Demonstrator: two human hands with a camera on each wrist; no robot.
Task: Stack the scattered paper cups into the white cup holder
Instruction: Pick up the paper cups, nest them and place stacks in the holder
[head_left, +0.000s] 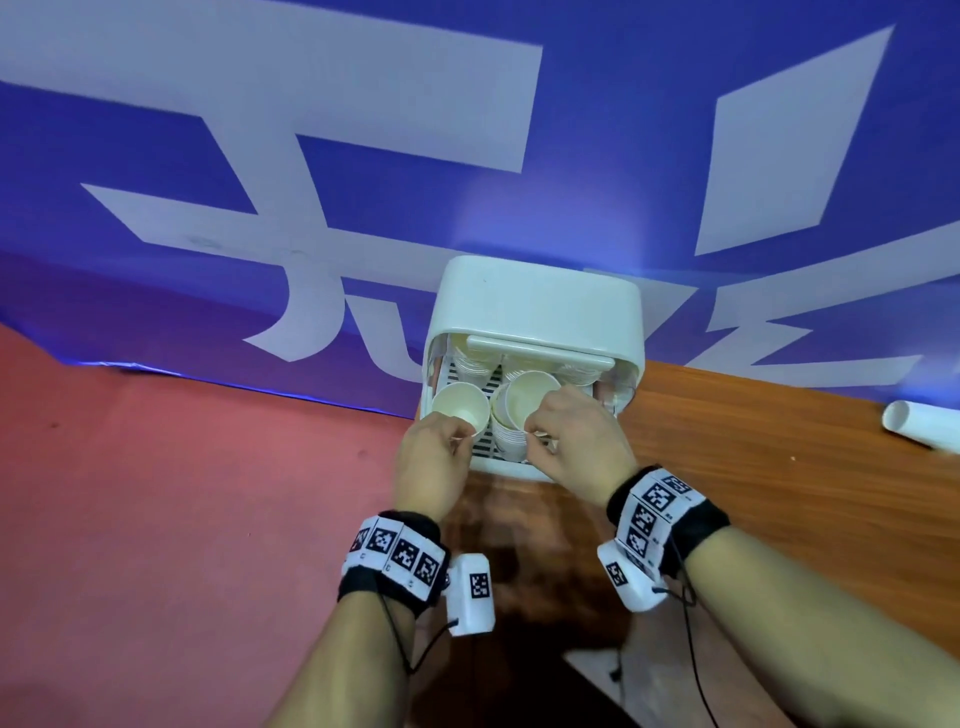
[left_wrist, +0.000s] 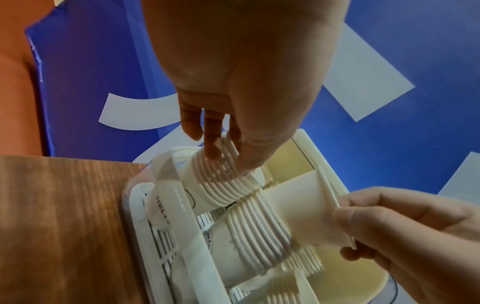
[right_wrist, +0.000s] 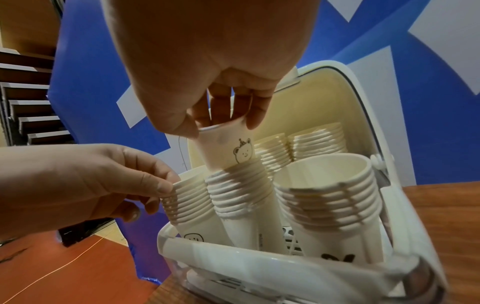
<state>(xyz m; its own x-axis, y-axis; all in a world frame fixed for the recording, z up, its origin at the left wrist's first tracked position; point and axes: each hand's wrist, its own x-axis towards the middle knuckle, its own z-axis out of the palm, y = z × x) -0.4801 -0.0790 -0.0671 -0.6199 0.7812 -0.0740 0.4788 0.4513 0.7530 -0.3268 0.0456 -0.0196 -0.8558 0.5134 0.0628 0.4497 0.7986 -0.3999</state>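
Your right hand (right_wrist: 197, 61) pinches bear cup (right_wrist: 228, 148) rim above middle stack (right_wrist: 239, 195); left hand (right_wrist: 78, 185) fingers pinch left stack (right_wrist: 187, 199) in holder (right_wrist: 259, 267).

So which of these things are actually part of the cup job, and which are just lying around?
Part of the job:
- white plastic cup holder, lid raised
- stacks of white paper cups standing in it
- bear-printed paper cup, pinched by the right hand
- left-hand cup stack, held at its rim by the left hand

Just lying about:
- white paper roll on the wooden table
- blue banner behind
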